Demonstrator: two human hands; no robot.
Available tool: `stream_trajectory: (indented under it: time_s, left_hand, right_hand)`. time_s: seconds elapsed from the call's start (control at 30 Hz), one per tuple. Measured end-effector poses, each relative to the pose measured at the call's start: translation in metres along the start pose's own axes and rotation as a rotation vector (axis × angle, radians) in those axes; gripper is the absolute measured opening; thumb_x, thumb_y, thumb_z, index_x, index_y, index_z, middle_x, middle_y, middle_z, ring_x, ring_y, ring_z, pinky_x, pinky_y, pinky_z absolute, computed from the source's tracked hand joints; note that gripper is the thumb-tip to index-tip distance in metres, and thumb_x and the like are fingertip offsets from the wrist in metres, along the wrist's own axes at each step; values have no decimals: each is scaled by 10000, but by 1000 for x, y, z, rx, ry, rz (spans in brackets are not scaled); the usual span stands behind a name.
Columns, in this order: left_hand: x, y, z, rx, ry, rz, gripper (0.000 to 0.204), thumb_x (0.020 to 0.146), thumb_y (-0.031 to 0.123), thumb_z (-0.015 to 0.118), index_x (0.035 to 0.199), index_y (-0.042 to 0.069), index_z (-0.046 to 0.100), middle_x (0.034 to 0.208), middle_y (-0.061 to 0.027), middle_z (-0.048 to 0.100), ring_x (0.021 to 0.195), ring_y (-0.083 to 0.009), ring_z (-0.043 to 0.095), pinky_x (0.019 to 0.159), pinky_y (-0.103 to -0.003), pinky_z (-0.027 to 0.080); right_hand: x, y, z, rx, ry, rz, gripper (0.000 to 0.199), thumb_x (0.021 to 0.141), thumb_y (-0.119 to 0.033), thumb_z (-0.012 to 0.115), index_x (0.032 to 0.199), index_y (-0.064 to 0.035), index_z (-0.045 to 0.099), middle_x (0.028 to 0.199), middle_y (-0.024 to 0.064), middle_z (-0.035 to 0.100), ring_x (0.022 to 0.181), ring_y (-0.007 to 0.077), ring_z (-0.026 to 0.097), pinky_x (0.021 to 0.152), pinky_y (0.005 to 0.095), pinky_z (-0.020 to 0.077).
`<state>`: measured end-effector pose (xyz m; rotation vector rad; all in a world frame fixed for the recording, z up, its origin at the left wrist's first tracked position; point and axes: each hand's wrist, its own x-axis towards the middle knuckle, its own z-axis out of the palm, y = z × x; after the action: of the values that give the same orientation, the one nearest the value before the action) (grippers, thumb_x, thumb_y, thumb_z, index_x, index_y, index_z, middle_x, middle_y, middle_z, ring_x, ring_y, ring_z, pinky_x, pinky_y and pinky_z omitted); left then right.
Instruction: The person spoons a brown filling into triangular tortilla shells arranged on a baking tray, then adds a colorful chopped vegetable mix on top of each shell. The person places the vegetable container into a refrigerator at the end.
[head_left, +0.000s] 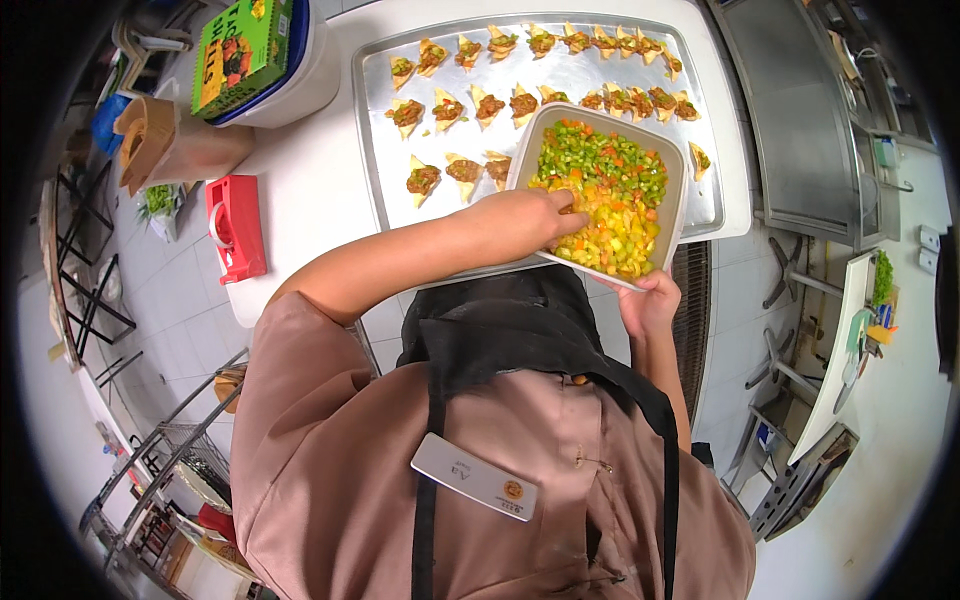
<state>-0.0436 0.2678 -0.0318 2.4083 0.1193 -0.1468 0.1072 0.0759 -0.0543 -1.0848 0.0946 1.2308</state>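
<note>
My right hand (652, 300) grips the lower right corner of a white square tub (676, 190), which is tilted over the near part of a metal tray. Inside the tub, diced green and orange vegetables (605, 160) fill the far half and diced yellow vegetables (625, 228) the near half. My left hand (545, 218) reaches in over the tub's left rim, fingers bent together among the yellow pieces; the fingertips are partly hidden. On the metal tray (385, 170), several folded pastry shells (422, 180) with brown filling lie in rows, some topped with green bits. The tub covers part of the nearest row.
The tray rests on a white table (300, 180). A red tape dispenser (240, 235) stands at its left edge. Behind that are a brown paper-lined container (180, 145) and a lidded plastic bin (300, 90) bearing a green box (240, 55). A steel cabinet (805, 110) stands at right.
</note>
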Motion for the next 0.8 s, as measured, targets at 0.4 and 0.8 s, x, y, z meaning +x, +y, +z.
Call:
stream_trajectory:
  time_s: [0.4, 0.8]
  left_hand:
    - [17, -12, -16, -471, 131, -86, 231, 801, 133, 669, 1020, 61, 648, 936, -108, 637, 837, -225, 633, 755, -305, 501]
    - [36, -185, -17, -183, 415, -655, 239, 815, 186, 663, 1024, 72, 672, 893, -91, 662, 808, -191, 627, 739, -307, 484]
  right_hand:
    - [-2, -2, -11, 61, -9, 73, 766, 610, -88, 443, 1349, 54, 302, 1321, 220, 428, 1181, 416, 467, 889, 589, 469]
    - [-4, 9, -29, 52, 66, 19, 775, 607, -71, 446, 1362, 16, 296, 1338, 221, 397, 1167, 416, 479, 867, 604, 473]
